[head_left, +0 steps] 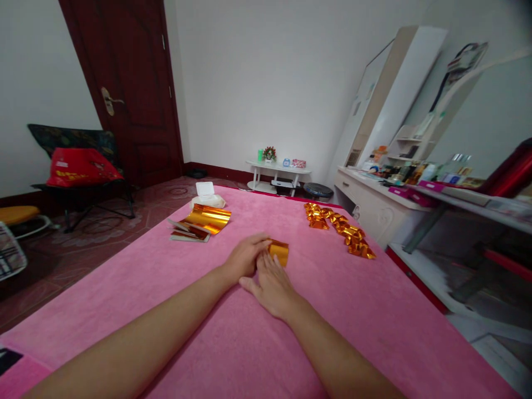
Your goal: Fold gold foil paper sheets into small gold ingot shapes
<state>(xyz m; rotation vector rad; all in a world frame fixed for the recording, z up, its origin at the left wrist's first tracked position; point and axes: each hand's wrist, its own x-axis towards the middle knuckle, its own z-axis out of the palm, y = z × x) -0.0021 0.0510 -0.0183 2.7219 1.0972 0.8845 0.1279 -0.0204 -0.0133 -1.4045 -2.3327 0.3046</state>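
A small piece of gold foil paper [281,252] lies on the pink cloth in front of me, its left part covered by my fingers. My left hand [246,256] is closed at the paper's left edge, fingers bent over it. Stretched out flat, the fingers of my right hand [273,285] rest against the paper's near side, thumb apart and pointing left. The two hands touch at the fingertips. To the far left is a stack of gold foil sheets [211,218], the top one curling up. Several folded gold foil pieces [349,234] lie in a cluster at the right.
The pink cloth [199,332] covers the surface under my arms. Behind the foil stack sits a white pack with a raised lid [205,190]. A white dresser [366,202] with bottles stands at the right. On the left, a folding chair carries a red bag [85,166].
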